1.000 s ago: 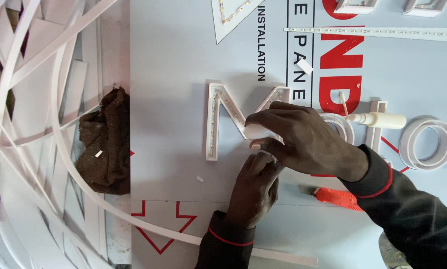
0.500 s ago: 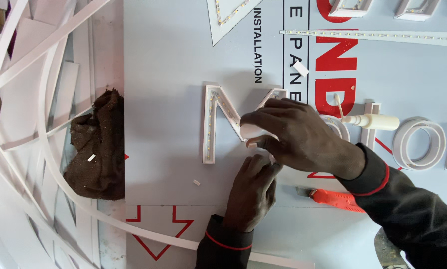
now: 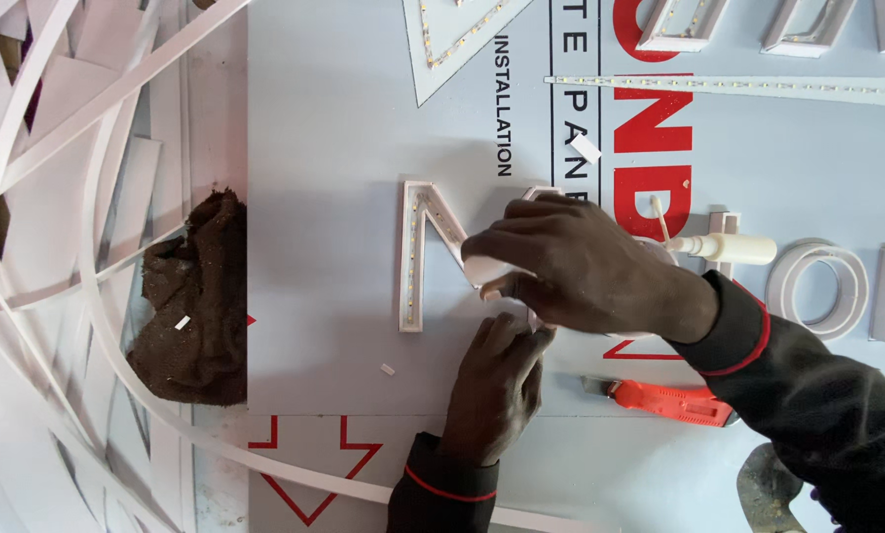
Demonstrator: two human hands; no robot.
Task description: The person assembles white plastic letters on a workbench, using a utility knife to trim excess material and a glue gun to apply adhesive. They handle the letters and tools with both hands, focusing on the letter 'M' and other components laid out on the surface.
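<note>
A white channel letter (image 3: pixel 415 259) with a strip of small lights inside lies on a pale blue printed panel (image 3: pixel 344 148). My right hand (image 3: pixel 586 266) reaches in from the right and lies over the letter's right half. Its fingertips pinch a small white piece (image 3: pixel 484 270) against the letter's diagonal. My left hand (image 3: pixel 497 385) comes up from the bottom edge. Its fingers are pressed together against the letter's lower side, just under my right hand. Both sleeves are black with a red cuff. The letter's right part is hidden by my hands.
A brown rag (image 3: pixel 194 301) lies at the panel's left edge beside a tangle of white plastic strips (image 3: pixel 58 197). An orange utility knife (image 3: pixel 664 401) and a white nozzle bottle (image 3: pixel 727 247) lie to the right. More white letters (image 3: pixel 819 288) and a long light strip (image 3: pixel 729 87) sit further off.
My right hand has crept slightly left along the letter's diagonal with the white piece. My left hand stays pressed against the letter.
</note>
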